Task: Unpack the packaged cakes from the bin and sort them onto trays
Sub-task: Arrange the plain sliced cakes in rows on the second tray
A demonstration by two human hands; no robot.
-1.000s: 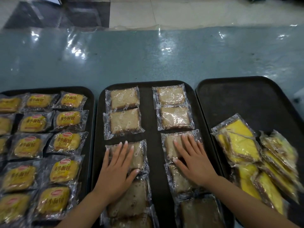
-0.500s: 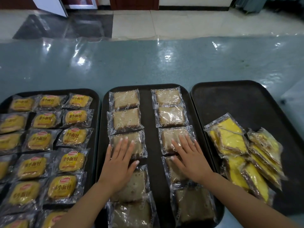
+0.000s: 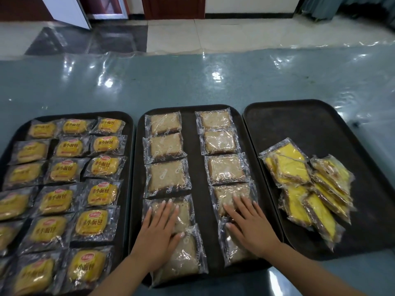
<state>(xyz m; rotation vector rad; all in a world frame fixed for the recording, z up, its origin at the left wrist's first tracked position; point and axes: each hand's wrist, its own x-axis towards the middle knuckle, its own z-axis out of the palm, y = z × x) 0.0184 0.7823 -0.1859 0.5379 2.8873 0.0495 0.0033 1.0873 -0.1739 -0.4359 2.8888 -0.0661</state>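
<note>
Three dark trays lie side by side. The middle tray (image 3: 191, 159) carries two columns of clear-wrapped brown cakes (image 3: 164, 177). My left hand (image 3: 159, 231) lies flat, fingers straight, on the fourth cake of the left column. Flat on the fourth cake of the right column (image 3: 245, 190) rests my right hand (image 3: 250, 227). The left tray (image 3: 128, 129) is filled with rows of yellow bun packs (image 3: 102, 193). On the right tray (image 3: 299, 124) sits a loose pile of yellow cake packs (image 3: 307, 189). No bin is in view.
The trays sit on a glossy blue-green table (image 3: 192, 82) covered in clear plastic. Beyond its far edge is a tiled floor (image 3: 213, 35) with a white door (image 3: 68, 9) at the back left. The far half of the right tray is bare.
Both hands have slid toward me down the two columns, from the third cakes to the fourth. The view has tilted up, showing more floor.
</note>
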